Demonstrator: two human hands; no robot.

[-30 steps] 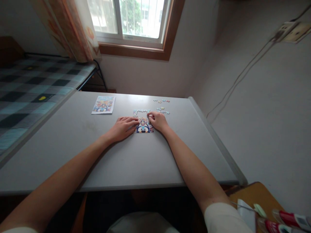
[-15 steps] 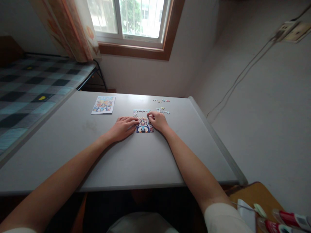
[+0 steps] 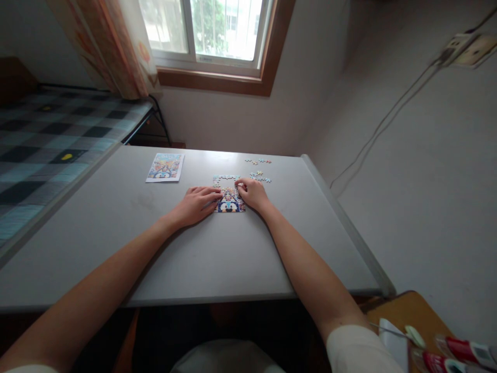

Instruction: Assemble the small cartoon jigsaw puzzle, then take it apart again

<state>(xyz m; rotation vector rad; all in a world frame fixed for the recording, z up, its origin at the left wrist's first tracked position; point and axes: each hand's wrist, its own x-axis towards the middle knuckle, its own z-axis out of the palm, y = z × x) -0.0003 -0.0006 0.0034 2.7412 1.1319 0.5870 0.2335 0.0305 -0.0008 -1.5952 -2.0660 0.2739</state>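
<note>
Working at the upper right border of the jigsaw [image 3: 229, 207], the right hand [image 3: 253, 194] has its fingers curled and thumb drawn in at the puzzle's two o'clock; whether a piece is pinched there I cannot tell. The left hand [image 3: 199, 204] lies open at nine o'clock, fingers stretched out and their tips over the puzzle's edge, apparently steadying it. The jigsaw lies flat on the surface [image 3: 233, 259] between the hands, filled towards six o'clock, with a bare gap framed by border pieces towards twelve. The step in hand looks like fitting or pressing a piece at that gap's right side. Next seems to call for a light push without shifting the frame, then choosing among the loose pieces [image 3: 260, 173] at one to two o'clock, checking the picture sheet [image 3: 166, 168] at ten.
</note>
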